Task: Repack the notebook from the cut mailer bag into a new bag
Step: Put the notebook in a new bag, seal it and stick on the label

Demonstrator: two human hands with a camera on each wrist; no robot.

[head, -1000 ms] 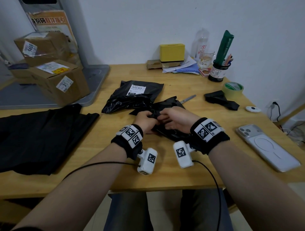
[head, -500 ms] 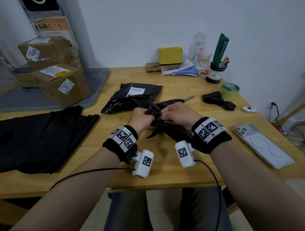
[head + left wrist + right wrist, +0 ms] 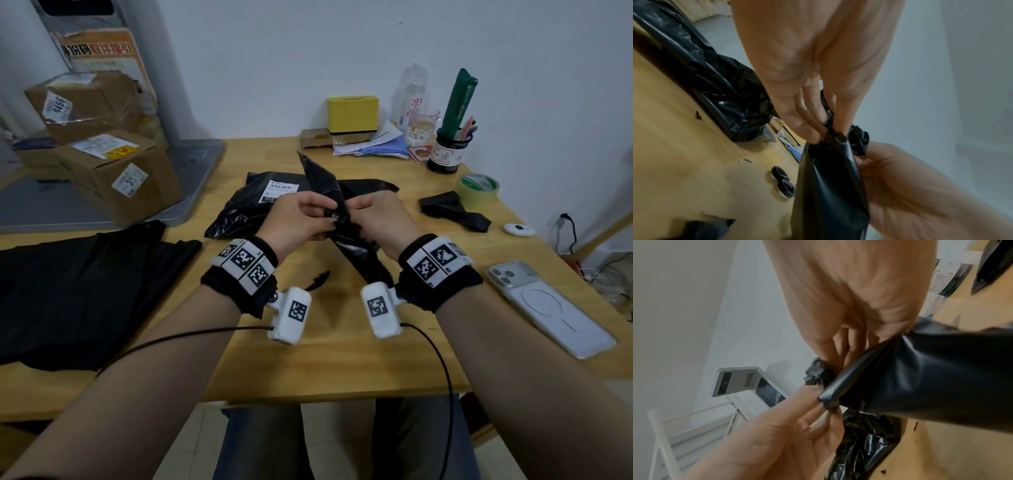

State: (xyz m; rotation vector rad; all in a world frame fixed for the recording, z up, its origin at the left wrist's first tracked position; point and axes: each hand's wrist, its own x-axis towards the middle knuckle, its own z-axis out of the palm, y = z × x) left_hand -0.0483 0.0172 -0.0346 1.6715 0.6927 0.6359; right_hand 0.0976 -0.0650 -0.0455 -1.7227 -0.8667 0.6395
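At centre frame my left hand [image 3: 297, 219] and right hand [image 3: 375, 219] each pinch the crumpled edge of the new black bag [image 3: 356, 253], lifted above the worktop [image 3: 342, 349]. The cut mailer bag [image 3: 253, 205] lies just behind; I cannot see the notebook.

Glossy black plastic bag [image 3: 346, 219]; crinkled shiny plastic mailer [image 3: 246, 205]; smooth pale wood tabletop [image 3: 342, 342]; matt black cloth [image 3: 78, 291]; cardboard boxes [image 3: 113, 174].

Head view looks down over my worktop [image 3: 342, 359]; both wrist views sit close, facing along my fingers, sharing the same pinched black bag [image 3: 830, 186].
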